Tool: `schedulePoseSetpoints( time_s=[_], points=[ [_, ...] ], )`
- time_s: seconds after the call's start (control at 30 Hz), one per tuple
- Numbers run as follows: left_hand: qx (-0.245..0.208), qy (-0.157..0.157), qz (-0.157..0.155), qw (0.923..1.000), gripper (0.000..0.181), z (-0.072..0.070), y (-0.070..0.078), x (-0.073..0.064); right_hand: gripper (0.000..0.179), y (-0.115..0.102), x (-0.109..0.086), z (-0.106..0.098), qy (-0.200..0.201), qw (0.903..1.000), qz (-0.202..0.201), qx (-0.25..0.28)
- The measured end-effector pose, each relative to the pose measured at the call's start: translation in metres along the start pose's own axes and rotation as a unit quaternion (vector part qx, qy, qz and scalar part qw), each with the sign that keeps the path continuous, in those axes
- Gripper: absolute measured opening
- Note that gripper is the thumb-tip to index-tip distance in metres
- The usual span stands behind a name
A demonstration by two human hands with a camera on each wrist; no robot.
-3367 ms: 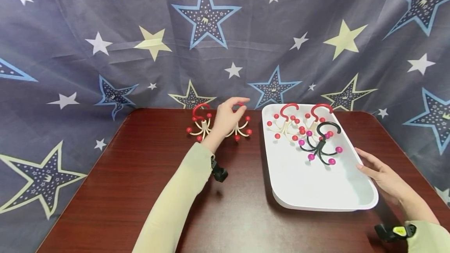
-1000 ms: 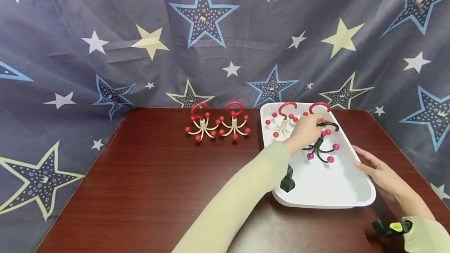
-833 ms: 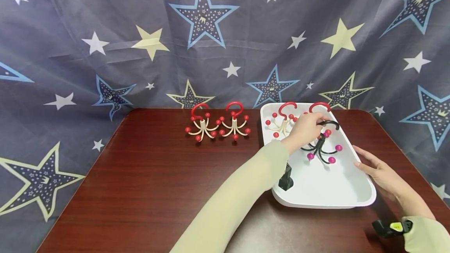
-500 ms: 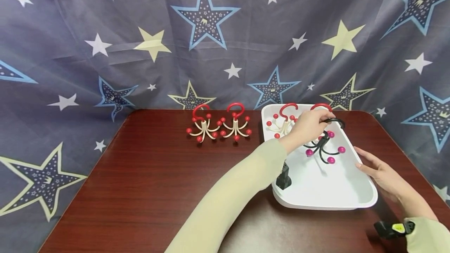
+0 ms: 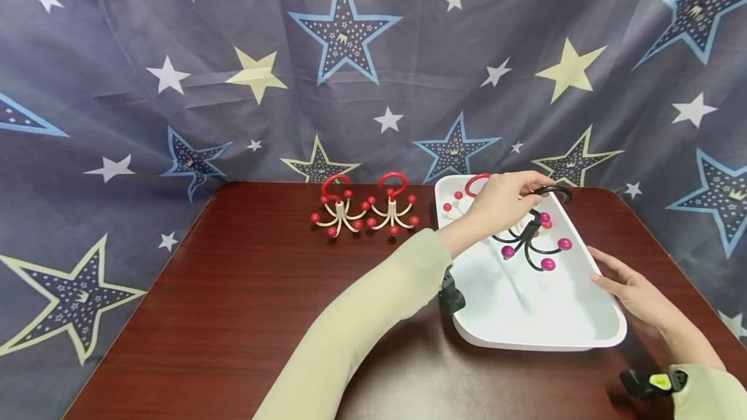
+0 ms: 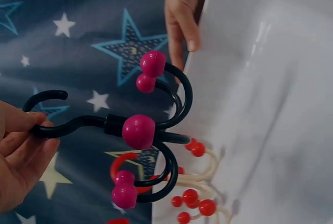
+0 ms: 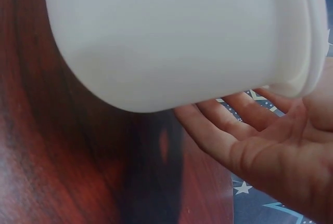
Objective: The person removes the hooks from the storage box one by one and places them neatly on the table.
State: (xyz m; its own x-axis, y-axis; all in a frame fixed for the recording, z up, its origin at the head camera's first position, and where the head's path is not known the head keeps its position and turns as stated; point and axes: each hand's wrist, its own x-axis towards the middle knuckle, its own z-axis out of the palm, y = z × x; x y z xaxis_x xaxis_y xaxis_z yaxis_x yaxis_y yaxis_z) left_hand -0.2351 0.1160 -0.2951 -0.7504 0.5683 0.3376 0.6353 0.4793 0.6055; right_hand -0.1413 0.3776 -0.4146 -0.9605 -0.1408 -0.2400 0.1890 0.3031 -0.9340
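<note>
My left hand [image 5: 500, 205] pinches the hook of a black multi-arm hook hanger [image 5: 530, 231] between thumb and fingers. Magenta balls tip the hanger's curved arms, which hang over the white tray [image 5: 548, 316]. In the left wrist view the hook's open end sticks up past the fingertips. At the tray's right side, my right hand [image 5: 639, 297] holds the rim, thumb on top and fingers against the outer wall. Behind the black hanger, cream hangers with red hooks [image 5: 477, 180] lie in the tray, largely hidden by the left hand.
On the brown table [image 5: 245, 316], left of the tray, lie two cream hangers with red hooks and red balls, one at left [image 5: 340, 211] and one beside it [image 5: 391, 207]. A star-patterned curtain [image 5: 350, 96] hangs behind the table's far edge.
From above the hangers on the table, my left hand has moved right to the tray, taken the black hanger by its hook and raised it slightly. The right hand stays at the rim.
</note>
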Motion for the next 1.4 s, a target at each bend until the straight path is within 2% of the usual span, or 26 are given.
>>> schedulePoseSetpoints(
  time_s=[0.13,0.33,0.53,0.97,1.23,1.4],
  points=[
    [-0.002,0.012,0.015,0.9998,0.029,-0.011,-0.004,-0.010,0.066,0.001,-0.001,0.000,0.003,1.0000,-0.002,-0.005],
    [-0.017,0.048,0.051,0.9974,0.028,-0.027,-0.018,-0.026,0.066,0.005,0.000,0.001,0.004,0.9999,-0.011,0.001],
    [-0.038,0.075,0.056,0.9949,0.027,-0.042,-0.032,-0.040,0.065,0.006,-0.001,0.000,0.011,0.9998,-0.014,-0.003],
    [-0.036,0.134,0.033,0.9897,0.026,-0.076,-0.062,-0.072,0.068,0.003,0.001,0.003,0.018,0.9998,-0.006,-0.011],
    [-0.037,0.159,0.023,0.9863,0.026,-0.086,-0.075,-0.087,0.067,0.003,0.000,0.002,0.018,0.9998,-0.007,-0.007],
    [-0.037,0.171,0.021,0.9844,0.026,-0.088,-0.082,-0.095,0.067,0.002,0.001,0.003,0.018,0.9998,-0.005,-0.010]
  ],
)
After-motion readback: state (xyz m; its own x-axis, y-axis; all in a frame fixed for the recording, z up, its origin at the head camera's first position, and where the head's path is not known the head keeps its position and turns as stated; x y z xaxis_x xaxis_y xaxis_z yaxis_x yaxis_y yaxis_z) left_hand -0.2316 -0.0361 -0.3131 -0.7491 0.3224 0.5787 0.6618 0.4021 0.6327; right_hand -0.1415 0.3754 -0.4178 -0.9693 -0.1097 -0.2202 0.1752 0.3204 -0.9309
